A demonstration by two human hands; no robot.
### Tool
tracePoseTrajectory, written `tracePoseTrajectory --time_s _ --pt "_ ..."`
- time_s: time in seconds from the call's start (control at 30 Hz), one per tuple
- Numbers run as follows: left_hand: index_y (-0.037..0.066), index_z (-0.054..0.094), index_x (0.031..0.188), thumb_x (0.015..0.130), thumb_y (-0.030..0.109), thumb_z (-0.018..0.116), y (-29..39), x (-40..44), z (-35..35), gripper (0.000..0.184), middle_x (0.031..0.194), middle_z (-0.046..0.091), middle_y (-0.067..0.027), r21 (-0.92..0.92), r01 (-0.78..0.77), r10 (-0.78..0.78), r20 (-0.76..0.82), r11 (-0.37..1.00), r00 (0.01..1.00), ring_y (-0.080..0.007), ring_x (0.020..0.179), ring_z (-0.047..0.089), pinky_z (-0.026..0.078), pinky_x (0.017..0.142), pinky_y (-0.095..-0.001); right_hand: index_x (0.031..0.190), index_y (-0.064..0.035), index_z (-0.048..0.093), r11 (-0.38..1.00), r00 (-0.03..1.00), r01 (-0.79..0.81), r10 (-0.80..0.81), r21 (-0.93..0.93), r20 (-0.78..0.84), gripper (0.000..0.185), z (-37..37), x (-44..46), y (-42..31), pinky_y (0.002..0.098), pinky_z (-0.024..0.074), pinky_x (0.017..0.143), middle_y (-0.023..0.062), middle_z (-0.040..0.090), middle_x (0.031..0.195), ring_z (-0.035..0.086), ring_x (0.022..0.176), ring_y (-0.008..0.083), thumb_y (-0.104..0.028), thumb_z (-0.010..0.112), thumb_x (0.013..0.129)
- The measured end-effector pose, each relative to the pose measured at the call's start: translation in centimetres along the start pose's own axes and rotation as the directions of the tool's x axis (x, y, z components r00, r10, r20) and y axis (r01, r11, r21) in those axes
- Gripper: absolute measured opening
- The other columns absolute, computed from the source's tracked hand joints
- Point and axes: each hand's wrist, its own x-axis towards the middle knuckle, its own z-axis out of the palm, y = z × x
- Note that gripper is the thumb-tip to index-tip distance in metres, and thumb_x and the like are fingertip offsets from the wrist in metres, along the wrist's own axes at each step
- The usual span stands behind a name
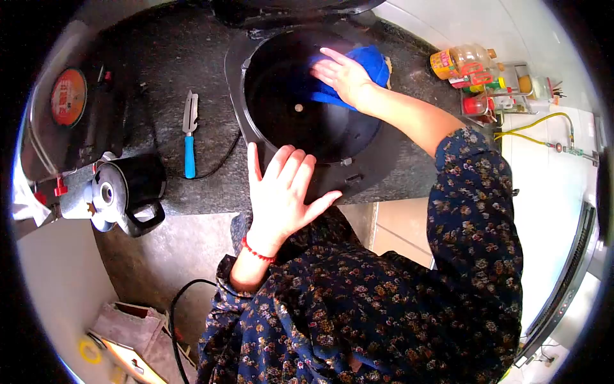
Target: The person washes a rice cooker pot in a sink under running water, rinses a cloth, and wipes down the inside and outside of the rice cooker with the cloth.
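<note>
Nearest me: a dark navy sleeve and top with a small floral print (358, 301), worn by the person working. Left hand (281, 195), red beaded bracelet (258, 251) at the wrist: fingers spread wide, nothing in it, poised at the near rim of a round black pan with a broad flange (275, 137). Whether it touches the rim, I cannot tell.

Right hand (345, 80): flat and outstretched, laid against a bright blue cloth (371, 63) at the pan's far right. The cloth bunches beyond the hand and shows below it; the hand hides the rest. Left of that hand, on the pan floor, a small pale disc (299, 108). Past its fingertips, the raised black lid (294, 11) closes off the far side.

Left of the left hand: a blue-handled metal blade tool (190, 137), then a black kettle with a curved handle (135, 185) at the counter edge. Right of the right hand: a clear bottle with an orange label (457, 61) and a metal condiment rack (492, 105).
</note>
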Motion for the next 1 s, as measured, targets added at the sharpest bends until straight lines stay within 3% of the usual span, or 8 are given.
tracePoseTrajectory --time_s 0.17,0.3,0.37,0.53,0.7,0.77,0.83,1.0 --pt "0.007 0.060 0.099 0.076 0.048 0.066 -0.1 -0.1 0.7 0.047 0.103 0.060 -0.0061 0.021 0.027 -0.026 -0.045 0.999 0.999 -0.0248 0.109 0.053 0.015 0.110 -0.0587 0.136 -0.0069 0.048 0.995 0.867 0.096 -0.082 -0.002 0.491 0.052 -4.0 -1.9 -2.5 0.0484 0.0032 0.116 0.0103 0.032 0.150 0.019 0.143 0.0239 -0.029 0.048 0.089" --pt "0.008 0.060 0.097 0.077 0.043 0.064 0.1 0.2 0.8 0.041 0.101 0.059 -0.0061 0.020 0.041 -0.040 -0.044 0.999 0.998 -0.0255 0.106 0.054 0.016 0.110 -0.0585 0.120 -0.0077 0.064 0.934 0.768 0.083 -0.282 0.347 0.576 0.040 -6.2 -1.2 -3.9 0.0468 0.0196 0.112 0.0121 0.054 0.133 0.042 0.131 0.0284 -0.024 0.059 0.083" --pt "0.008 0.060 0.096 0.077 0.041 0.064 0.1 0.3 1.0 0.039 0.100 0.059 -0.0063 0.018 0.040 -0.039 -0.058 0.999 0.998 -0.0257 0.106 0.054 0.016 0.109 -0.0587 0.101 -0.0111 0.073 0.809 0.752 0.068 -0.426 0.583 0.503 0.026 -7.4 -0.5 -4.2 0.0441 0.0473 0.085 0.0116 0.069 0.105 0.065 0.101 0.0278 -0.019 0.059 0.081" --pt "0.008 0.061 0.093 0.075 0.038 0.064 -0.5 -0.1 1.4 0.036 0.099 0.059 -0.0068 -0.011 0.038 -0.039 -0.129 0.999 0.991 -0.0269 0.104 0.054 0.020 0.107 -0.0592 0.093 -0.0021 0.065 0.047 0.928 0.039 -0.372 0.998 -0.019 0.026 -7.0 1.3 -5.6 0.0375 0.0482 0.076 0.0122 0.067 0.093 0.062 0.085 0.0263 -0.022 0.051 0.085" --pt "0.009 0.061 0.092 0.074 0.038 0.063 0.2 0.2 1.2 0.034 0.098 0.059 -0.0066 -0.010 0.048 -0.049 -0.114 0.999 0.992 -0.0277 0.105 0.052 0.021 0.107 -0.0584 0.080 -0.0132 0.062 -0.900 0.943 -0.314 -0.259 0.301 0.210 0.032 -7.6 4.4 -5.4 0.0268 0.0415 0.058 -0.0023 0.057 0.071 0.049 0.061 0.0108 -0.029 0.039 0.096" --pt "0.009 0.060 0.093 0.074 0.036 0.062 0.4 0.3 1.1 0.033 0.099 0.059 -0.0066 0.000 0.049 -0.049 -0.087 0.999 0.995 -0.0276 0.106 0.052 0.020 0.108 -0.0583 0.065 -0.0132 0.058 -0.993 0.982 -0.118 -0.118 0.011 -0.148 0.030 -3.8 8.1 -4.9 0.0251 0.0392 0.046 -0.0029 0.051 0.057 0.047 0.050 0.0111 -0.023 0.047 0.092" --pt "0.009 0.060 0.094 0.074 0.035 0.062 0.6 0.4 0.9 0.033 0.099 0.059 -0.0066 0.017 0.053 -0.052 -0.065 0.998 0.997 -0.0275 0.106 0.052 0.019 0.108 -0.0578 0.062 -0.0110 0.057 -0.736 0.995 0.095 0.044 0.670 -0.092 0.027 -4.1 6.9 -1.0 0.0296 0.0420 0.046 0.0001 0.054 0.058 0.052 0.051 0.0155 -0.017 0.053 0.088" --pt "0.008 0.060 0.096 0.073 0.031 0.062 0.6 0.4 1.1 0.033 0.101 0.059 -0.0066 0.028 0.036 -0.034 -0.060 0.999 0.998 -0.0273 0.106 0.052 0.018 0.109 -0.0562 0.081 -0.0025 0.061 -0.836 0.826 0.546 0.547 -0.049 -0.137 0.015 5.3 7.1 -3.1 0.0425 0.0531 0.061 0.0150 0.063 0.077 0.062 0.067 0.0293 -0.014 0.053 0.085"
